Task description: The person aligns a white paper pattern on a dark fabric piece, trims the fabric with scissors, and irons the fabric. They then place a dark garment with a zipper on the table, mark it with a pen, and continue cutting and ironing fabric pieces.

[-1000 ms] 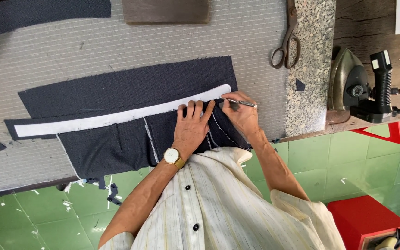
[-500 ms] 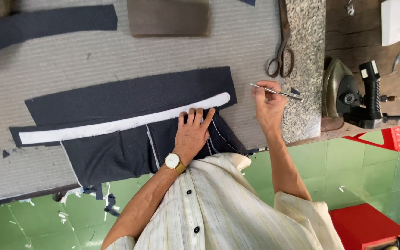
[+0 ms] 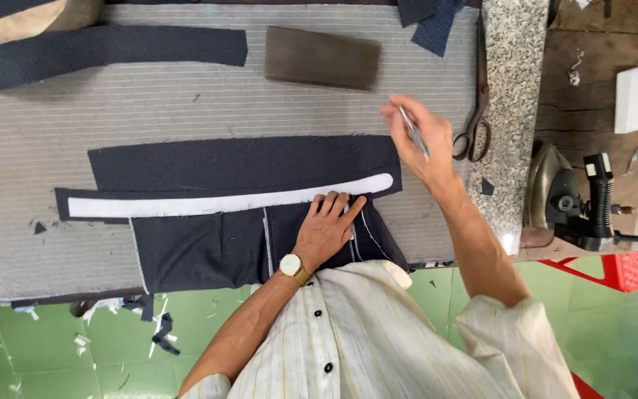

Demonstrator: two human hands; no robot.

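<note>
The work in hand looks like marking out a garment piece — the stage between one chalk or pen line and the next. The left hand (image 3: 326, 233) lies flat, palm down and fingers spread, on the dark navy cloth (image 3: 245, 166), its fingertips just touching the near end of the long white curved template (image 3: 223, 203) that lies across that cloth. Its grip is wide and holds nothing; it only presses the layers down.

The right hand (image 3: 419, 140) is lifted off the cloth, up and to the right of the template's rounded end, pinching a thin silvery marking tool (image 3: 413, 133) between thumb and fingers — a narrow grip closed on the tool. The hand is blurred, so its tip cannot be read.

Beyond the template's rounded end lie the scissors (image 3: 474, 125), at the edge of the striped grey bench (image 3: 186, 103), just beside a speckled stone slab (image 3: 515, 89); past the slab stands an iron (image 3: 566, 199). Above the template, well apart from it, rests a brown block (image 3: 323, 58), and a separate navy strip (image 3: 105, 52) lies to that block's left.

Judging from this, the next move calls for keeping the left palm steady so neither cloth nor template shifts while the right hand works near the scissors.
</note>
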